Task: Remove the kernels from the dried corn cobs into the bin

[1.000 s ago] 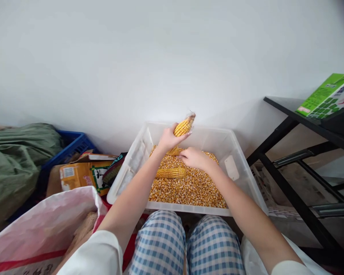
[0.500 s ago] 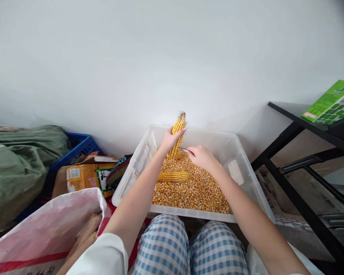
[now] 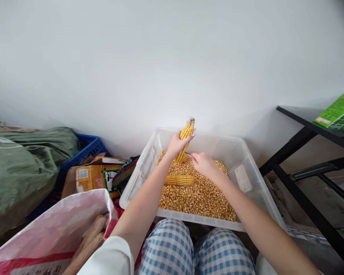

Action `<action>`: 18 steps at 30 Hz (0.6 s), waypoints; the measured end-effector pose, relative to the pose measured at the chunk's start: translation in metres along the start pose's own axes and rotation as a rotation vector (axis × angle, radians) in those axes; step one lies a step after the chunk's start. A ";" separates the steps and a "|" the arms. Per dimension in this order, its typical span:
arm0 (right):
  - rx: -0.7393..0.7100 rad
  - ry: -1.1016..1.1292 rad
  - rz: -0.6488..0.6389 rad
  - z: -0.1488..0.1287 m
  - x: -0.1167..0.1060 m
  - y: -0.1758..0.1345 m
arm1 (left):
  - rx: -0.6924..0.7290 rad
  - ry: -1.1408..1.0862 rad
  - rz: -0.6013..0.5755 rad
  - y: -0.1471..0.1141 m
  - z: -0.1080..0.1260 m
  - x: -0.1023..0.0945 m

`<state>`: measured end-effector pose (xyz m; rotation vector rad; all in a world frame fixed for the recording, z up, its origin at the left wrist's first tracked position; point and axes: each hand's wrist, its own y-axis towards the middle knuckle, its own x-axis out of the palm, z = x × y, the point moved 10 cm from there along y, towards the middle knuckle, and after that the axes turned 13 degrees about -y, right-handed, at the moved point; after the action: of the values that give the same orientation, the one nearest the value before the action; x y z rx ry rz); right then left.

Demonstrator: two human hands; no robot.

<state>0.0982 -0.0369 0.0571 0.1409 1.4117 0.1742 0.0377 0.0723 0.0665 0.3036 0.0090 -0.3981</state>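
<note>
Green cloth (image 3: pixel 31 164) lies heaped well to the left of the translucent plastic tub (image 3: pixel 200 220), partly over a blue crate (image 3: pixel 99 144); nearer that tub, and in front of the crate, a white-and-red sack (image 3: pixel 50 229) stands with its mouth spread, long brownish pieces (image 3: pixel 88 238) inside it; an orange packet (image 3: pixel 86 178) sits between crate and tub, and a dark mesh bag (image 3: pixel 127 173) leans just beside the tub's left wall.

Inside the tub, toward its left half, a yellow corn cob (image 3: pixel 179 180) lies flat on loose kernels (image 3: pixel 200 200); behind it, the left hand (image 3: pixel 177 146) has its fingers wrapped round a second cob, the held cob (image 3: pixel 187 130), thumb across the front; this one is tilted, its silky tip up above the tub's back rim and its lower part down by the kernels, though whether it touches them I cannot tell.

To the right, over the tub's middle, the right hand (image 3: pixel 204 165) has its fingers closed narrowly about a thin dark tool (image 3: pixel 187 154), mostly hidden, its point at the held cob's side; checked knees (image 3: pixel 169 244) press near the tub's front; a pale label (image 3: pixel 243 178) marks its right wall; beyond that wall stands a black rack (image 3: pixel 306 204), with a green box (image 3: pixel 336 110) on top.
</note>
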 end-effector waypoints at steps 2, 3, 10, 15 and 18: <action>-0.013 0.035 -0.004 -0.001 0.003 0.001 | -0.001 0.047 -0.011 -0.002 0.001 0.000; -0.036 0.059 -0.009 -0.002 0.005 0.001 | 0.009 0.069 -0.026 -0.003 0.003 0.000; -0.197 0.123 -0.090 -0.017 0.018 0.001 | 0.187 0.369 -0.276 -0.017 0.021 0.027; -0.348 0.057 -0.385 -0.056 0.057 -0.015 | 0.301 0.523 -0.362 -0.028 0.033 0.054; -0.305 0.143 -0.308 -0.046 0.046 -0.011 | 0.236 0.453 -0.253 -0.021 0.030 0.042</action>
<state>0.0599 -0.0383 0.0030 -0.3453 1.5119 0.1442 0.0674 0.0292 0.0865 0.6242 0.4499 -0.5761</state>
